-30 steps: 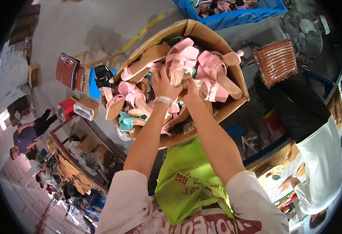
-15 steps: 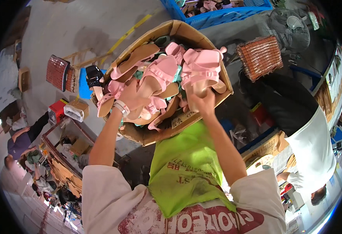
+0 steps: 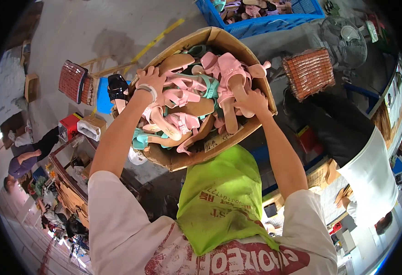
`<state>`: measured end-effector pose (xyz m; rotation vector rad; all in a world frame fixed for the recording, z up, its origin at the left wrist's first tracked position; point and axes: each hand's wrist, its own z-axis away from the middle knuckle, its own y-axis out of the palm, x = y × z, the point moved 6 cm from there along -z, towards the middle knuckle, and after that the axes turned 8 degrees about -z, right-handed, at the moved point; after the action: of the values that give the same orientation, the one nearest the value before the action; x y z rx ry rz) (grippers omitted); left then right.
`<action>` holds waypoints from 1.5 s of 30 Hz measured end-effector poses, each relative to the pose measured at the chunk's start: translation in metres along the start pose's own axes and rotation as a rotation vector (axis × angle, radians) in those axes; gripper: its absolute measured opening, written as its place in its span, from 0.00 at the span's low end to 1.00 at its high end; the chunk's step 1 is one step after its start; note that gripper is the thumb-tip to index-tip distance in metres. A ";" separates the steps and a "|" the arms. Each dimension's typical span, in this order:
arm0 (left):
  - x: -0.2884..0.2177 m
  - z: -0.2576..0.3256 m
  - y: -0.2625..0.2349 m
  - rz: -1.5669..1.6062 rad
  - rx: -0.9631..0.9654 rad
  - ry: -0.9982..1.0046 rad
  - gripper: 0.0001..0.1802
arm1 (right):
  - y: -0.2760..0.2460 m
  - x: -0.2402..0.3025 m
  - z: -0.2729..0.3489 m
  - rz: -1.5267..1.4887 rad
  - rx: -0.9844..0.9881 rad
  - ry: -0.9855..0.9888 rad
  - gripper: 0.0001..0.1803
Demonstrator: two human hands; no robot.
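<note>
Left hand [image 3: 151, 81] sits on the shoe pile at the box's left rim, fingers spread over a tan sole — pressing, not clearly gripping. Right hand [image 3: 252, 101] is in the pile at the right side, fingers curled around the heel end of a pink sandal [image 3: 234, 89]. Cardboard box [image 3: 182, 158] is tilted toward the camera, full of pink, tan and mint shoes [image 3: 182, 107]; it rests above a green bag [image 3: 219, 201] hanging at the chest. Black sandal [image 3: 117, 89] lies just beside the box's left edge. Blue crate [image 3: 265, 25] with more shoes beyond. Woven basket [image 3: 308, 73] to the right, another [image 3: 74, 82] to the left — both apart from the box.
</note>
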<state>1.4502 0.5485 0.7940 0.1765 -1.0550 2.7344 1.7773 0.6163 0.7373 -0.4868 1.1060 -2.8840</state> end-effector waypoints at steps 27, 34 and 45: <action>-0.028 -0.009 -0.082 0.277 0.086 0.230 0.41 | -0.016 -0.059 0.078 -1.038 0.189 0.111 0.40; -0.078 0.069 -0.167 0.647 0.132 0.469 0.31 | -0.032 -0.121 0.238 -1.457 0.293 -0.114 0.30; -0.414 0.172 -0.251 0.930 0.315 0.835 0.30 | -0.004 -0.289 0.516 -2.105 -0.384 -0.131 0.21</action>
<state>1.9176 0.5530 1.0075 -1.6231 -0.4865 3.0881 2.2036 0.3190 1.0204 -3.5525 1.4840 -3.1699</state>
